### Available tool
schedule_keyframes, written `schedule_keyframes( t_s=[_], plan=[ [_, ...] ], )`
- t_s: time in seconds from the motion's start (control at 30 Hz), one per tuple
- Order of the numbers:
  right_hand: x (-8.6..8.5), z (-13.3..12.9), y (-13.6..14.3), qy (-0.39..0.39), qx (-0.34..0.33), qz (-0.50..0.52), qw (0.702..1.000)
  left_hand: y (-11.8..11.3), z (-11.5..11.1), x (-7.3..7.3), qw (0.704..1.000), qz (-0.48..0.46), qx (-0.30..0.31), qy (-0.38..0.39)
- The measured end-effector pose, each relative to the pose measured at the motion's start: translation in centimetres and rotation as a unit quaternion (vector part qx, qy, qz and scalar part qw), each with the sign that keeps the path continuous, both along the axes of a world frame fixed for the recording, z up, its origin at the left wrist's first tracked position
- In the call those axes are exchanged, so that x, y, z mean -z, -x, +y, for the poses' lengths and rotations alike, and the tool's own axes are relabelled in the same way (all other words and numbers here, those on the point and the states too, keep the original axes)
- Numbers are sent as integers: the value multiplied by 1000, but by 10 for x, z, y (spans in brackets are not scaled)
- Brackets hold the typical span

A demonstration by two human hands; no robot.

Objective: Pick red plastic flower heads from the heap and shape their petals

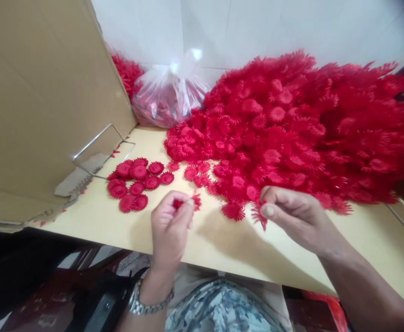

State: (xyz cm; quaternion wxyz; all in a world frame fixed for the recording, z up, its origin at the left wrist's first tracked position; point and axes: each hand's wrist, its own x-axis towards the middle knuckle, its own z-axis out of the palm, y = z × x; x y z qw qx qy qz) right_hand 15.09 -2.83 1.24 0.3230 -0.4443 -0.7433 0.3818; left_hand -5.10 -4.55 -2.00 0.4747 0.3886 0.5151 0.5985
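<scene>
My left hand pinches a small red flower piece between thumb and fingertips, just above the table. To the right, my right hand grips another red flower piece by its edge, with its pointed petals hanging down. The two hands are apart. Left of my left hand lies a small group of round red flowers with toothed rims, some overlapping. A large heap of loose red flower pieces rises behind my right hand and spreads toward its fingers.
A tall cardboard box stands at the left, with a bent metal wire frame beside it. A tied clear plastic bag of reddish pieces sits at the back against the white wall. The pale table ends close to my body.
</scene>
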Motion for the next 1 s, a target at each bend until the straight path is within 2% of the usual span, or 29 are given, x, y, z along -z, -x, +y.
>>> schedule_keyframes(
  t_s=[0.07, 0.1, 0.17, 0.27, 0.33, 0.4, 0.47, 0.57, 0.6, 0.67, 0.73, 0.8, 0.9, 1.0],
  plan=[
    [0, 11, -7, -142, 62, -126, 980, -1, 12, -4, 993, 89, 74, -3],
    [1, 18, -10, -211, 88, -185, 956, -5, 19, -6, 987, 133, 88, -13],
    [4, 29, -12, -321, 129, -273, 898, -14, 34, -8, 970, 225, 79, -40],
    [10, 39, -13, -401, 148, -366, 827, -25, 50, -9, 922, 351, 114, -118],
    [14, 38, -12, -426, 133, -393, 804, -26, 52, -8, 876, 436, 149, -142],
    [19, 35, -12, -438, 112, -382, 806, -20, 45, -6, 854, 481, 142, -139],
    [23, 29, -11, -445, 85, -349, 821, -7, 33, -5, 854, 488, 108, -143],
    [29, 22, -11, -448, 42, -314, 836, 26, 9, -1, 845, 514, 4, -151],
    [31, 20, -10, -450, 31, -307, 838, 39, 2, 0, 825, 544, -50, -143],
    [34, 18, -10, -451, 20, -300, 840, 67, -8, 5, 762, 620, -169, -77],
    [37, 17, -8, -452, 15, -295, 842, 92, -11, 11, 716, 667, -203, 37],
    [38, 16, -6, -446, 4, -288, 847, 111, -9, 18, 714, 671, -188, 69],
    [38, 15, -2, -442, -19, -278, 853, 126, -1, 32, 725, 662, -172, 84],
    [39, 14, -2, -445, -23, -278, 851, 133, 4, 43, 785, 575, -216, 79]
  ],
)
